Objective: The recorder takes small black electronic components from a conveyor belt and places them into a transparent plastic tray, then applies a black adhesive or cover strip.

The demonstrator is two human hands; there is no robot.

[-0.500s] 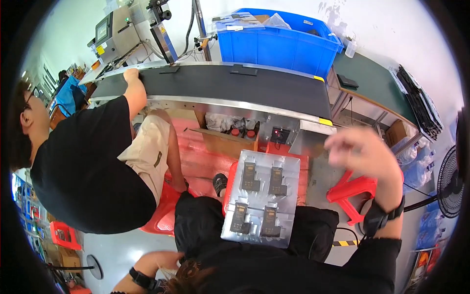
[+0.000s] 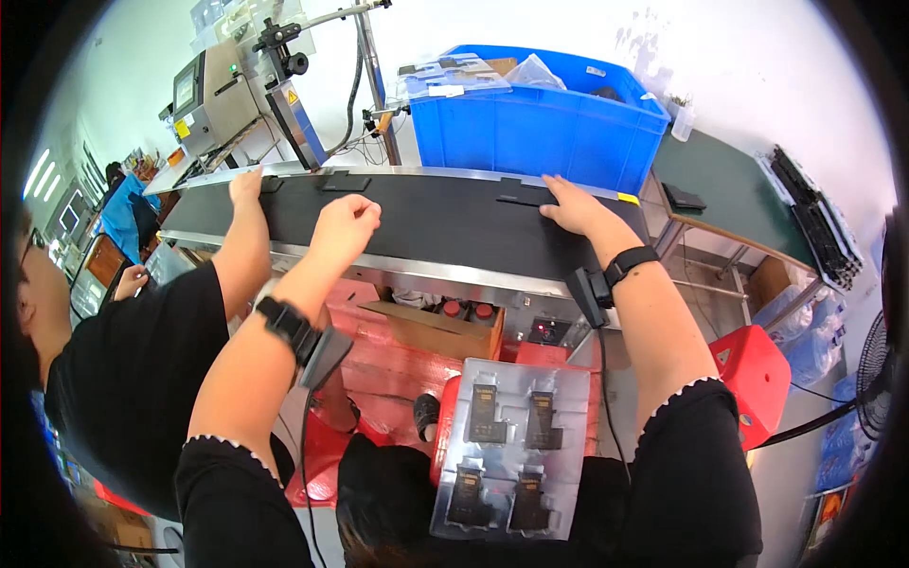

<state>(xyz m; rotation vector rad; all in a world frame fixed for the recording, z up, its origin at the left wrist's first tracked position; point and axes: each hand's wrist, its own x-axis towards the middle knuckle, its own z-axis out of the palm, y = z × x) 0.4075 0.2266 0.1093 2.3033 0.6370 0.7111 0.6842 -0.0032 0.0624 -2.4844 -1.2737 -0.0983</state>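
My left hand (image 2: 346,227) hovers over the near edge of the black conveyor belt (image 2: 426,222), its fingers curled closed with nothing visible in them. Further right, my right hand (image 2: 575,206) has its fingers stretched and apart at the right end of a flat black phone battery (image 2: 519,194) lying on the belt; whether they touch it I cannot tell. Two more flat black pieces lie along the belt's far side, one of them a battery-like piece (image 2: 346,183). Below, a clear plastic tray (image 2: 516,454) at my lap carries several black, L-shaped batteries in its pockets.
A co-worker's hand (image 2: 246,186) rests at the belt's left part. Behind the belt stand a blue crate (image 2: 540,133) and a printer-like machine (image 2: 210,99) with a head on a post. A red stool (image 2: 753,383) and green table (image 2: 729,189) are at right.
Both my hands have come onto the belt, the left from the lower edge and the right from the right side. The view has shifted, and more black pieces show on the belt.
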